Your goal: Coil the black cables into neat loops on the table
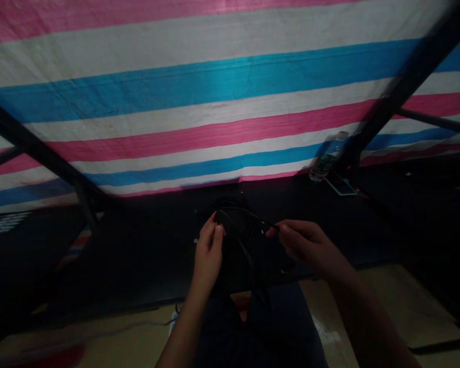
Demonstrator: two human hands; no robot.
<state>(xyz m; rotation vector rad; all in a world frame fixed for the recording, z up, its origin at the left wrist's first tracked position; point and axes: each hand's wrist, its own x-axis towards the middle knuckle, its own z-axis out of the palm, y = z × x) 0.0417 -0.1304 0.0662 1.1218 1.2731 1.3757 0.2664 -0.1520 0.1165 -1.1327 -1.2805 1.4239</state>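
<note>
Black cable (233,222) in loose coils, left hand (209,253) clamped on it, right hand (304,245) pinching its end

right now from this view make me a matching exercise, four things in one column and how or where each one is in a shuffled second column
Things
1. left hand
2. right hand
3. plastic water bottle
4. black cable

States
A. pinching a thin length of the cable
B. standing at the far edge of the dark surface
C. closed around loops of the cable
D. bunched in loops, between and beyond the hands

Pairs: 1-C, 2-A, 3-B, 4-D
</note>
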